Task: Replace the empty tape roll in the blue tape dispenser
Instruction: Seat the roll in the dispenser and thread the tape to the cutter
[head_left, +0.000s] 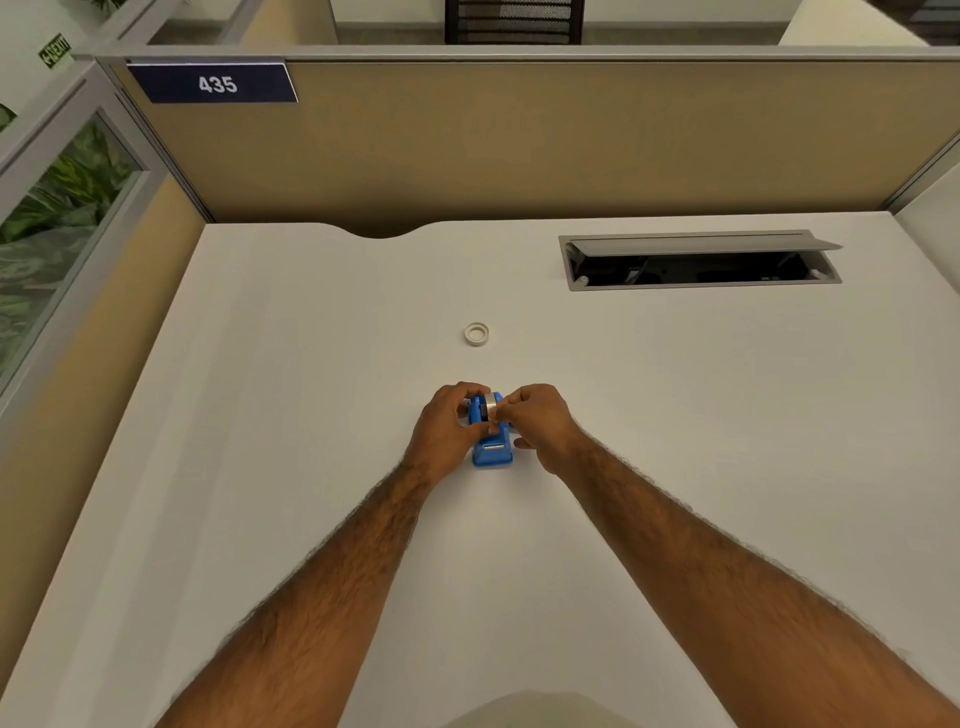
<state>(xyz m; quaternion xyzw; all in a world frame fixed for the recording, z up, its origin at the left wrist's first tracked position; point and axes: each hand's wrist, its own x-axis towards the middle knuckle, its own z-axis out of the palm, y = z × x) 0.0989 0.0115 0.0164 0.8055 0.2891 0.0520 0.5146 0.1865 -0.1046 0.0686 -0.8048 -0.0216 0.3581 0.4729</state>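
Head view, centre frame: left hand (451, 426) steadies the blue tape dispenser (491, 450); right hand (535, 422) fingers pinch the tape roll (489, 404) in it; better seat it squarely, empty core (476, 333) lying above

Two bare forearms reach in from the near edge, both thickly covered with dark hair and free of sleeves. The left hand (449, 423) and right hand (540, 423) wear no gloves, rings, watch or wristband.
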